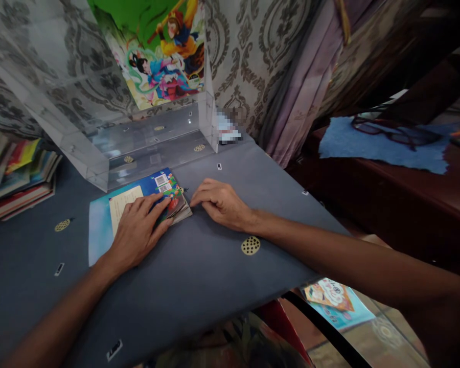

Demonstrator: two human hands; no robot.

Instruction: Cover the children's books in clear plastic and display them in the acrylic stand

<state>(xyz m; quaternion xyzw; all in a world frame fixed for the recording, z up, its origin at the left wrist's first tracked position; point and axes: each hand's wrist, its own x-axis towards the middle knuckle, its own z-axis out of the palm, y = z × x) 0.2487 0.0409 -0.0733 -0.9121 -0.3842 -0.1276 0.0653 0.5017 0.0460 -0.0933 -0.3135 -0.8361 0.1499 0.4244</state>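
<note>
A small picture book (161, 180) lies back cover up, its barcode showing, on the grey cloth. Part of a larger light-blue book or sheet (98, 230) shows at its left; whether the two are joined I cannot tell. My left hand (138, 225) rests flat over them, fingers apart, hiding much of the cover. Just off the book's right corner, where page edges show, is my right hand (220, 204). Its fingers are curled in with thumb and forefinger close together. Anything between those fingers is hidden.
Behind the book stands a clear acrylic rack (153, 138) holding a green picture book (168, 56). Stacked books (23, 174) lie at the left. Glasses (398, 134) rest on a blue cloth (352, 143) at the right. Another book (337, 301) lies below the table's edge (276, 294).
</note>
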